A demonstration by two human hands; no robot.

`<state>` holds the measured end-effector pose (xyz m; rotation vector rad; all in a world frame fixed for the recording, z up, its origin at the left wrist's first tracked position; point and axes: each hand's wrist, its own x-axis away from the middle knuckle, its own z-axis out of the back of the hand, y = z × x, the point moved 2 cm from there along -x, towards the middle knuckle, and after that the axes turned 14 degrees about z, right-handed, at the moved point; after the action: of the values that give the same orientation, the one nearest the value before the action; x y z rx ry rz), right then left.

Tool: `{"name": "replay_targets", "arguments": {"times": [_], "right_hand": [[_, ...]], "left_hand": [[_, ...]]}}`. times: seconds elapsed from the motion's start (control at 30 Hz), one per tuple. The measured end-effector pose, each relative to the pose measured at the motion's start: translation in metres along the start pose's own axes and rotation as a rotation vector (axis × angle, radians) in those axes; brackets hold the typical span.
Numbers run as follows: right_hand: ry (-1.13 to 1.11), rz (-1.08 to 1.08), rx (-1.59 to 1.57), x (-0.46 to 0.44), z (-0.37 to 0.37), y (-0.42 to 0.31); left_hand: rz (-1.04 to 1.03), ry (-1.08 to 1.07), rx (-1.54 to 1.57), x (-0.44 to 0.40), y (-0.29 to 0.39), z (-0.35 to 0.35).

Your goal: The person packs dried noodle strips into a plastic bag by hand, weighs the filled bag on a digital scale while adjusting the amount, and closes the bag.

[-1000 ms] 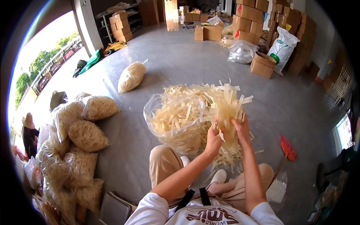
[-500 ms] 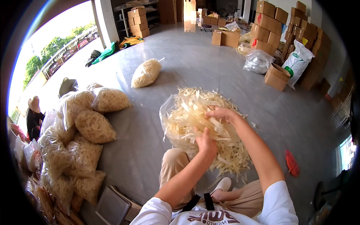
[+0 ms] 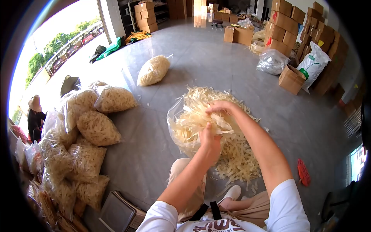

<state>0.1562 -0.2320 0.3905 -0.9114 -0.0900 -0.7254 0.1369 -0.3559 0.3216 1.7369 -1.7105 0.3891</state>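
Pale, flat, dried-looking strips [image 3: 241, 156] lie in a loose heap on the floor in front of my knees. At the heap's left side a clear plastic bag [image 3: 176, 133] spreads open, with strips inside it. My left hand [image 3: 210, 140] is closed around the near side of a bunch of strips [image 3: 205, 118], thumb up. From the far right, my right hand [image 3: 220, 108] grips the same bunch, its fingers curled over the top. The bunch is over the bag's mouth; most of my fingertips are hidden among the strips.
Several filled clear bags [image 3: 91, 158] are piled at left, and another filled bag [image 3: 154, 70] lies ahead. A scale [image 3: 118, 214] sits at lower left. Cardboard boxes [image 3: 284, 25] stand at back right, and a red item [image 3: 303, 172] lies at right. A person [image 3: 35, 120] is at far left.
Both hands have moved slightly left with the bunch of strips, toward the bag. My right hand now bends more over the top. The view has shifted slightly.
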Motion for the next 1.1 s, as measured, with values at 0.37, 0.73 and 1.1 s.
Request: {"name": "replay_targets", "arguments": {"times": [0.37,0.73,1.1], "right_hand": [[0.034,0.481,0.330,-0.057,-0.021,0.019],[0.644,0.632,-0.025,0.009,0.006,0.026],[0.920,0.378,0.046,0.124,-0.016,0.156]], "left_hand": [[-0.004,0.069,0.068,-0.088,0.032,0.040],[0.151,-0.090,-0.282,-0.035,0.055,0.040],[-0.442,0.155,-0.666,0.051,0.164,0.215]]}}
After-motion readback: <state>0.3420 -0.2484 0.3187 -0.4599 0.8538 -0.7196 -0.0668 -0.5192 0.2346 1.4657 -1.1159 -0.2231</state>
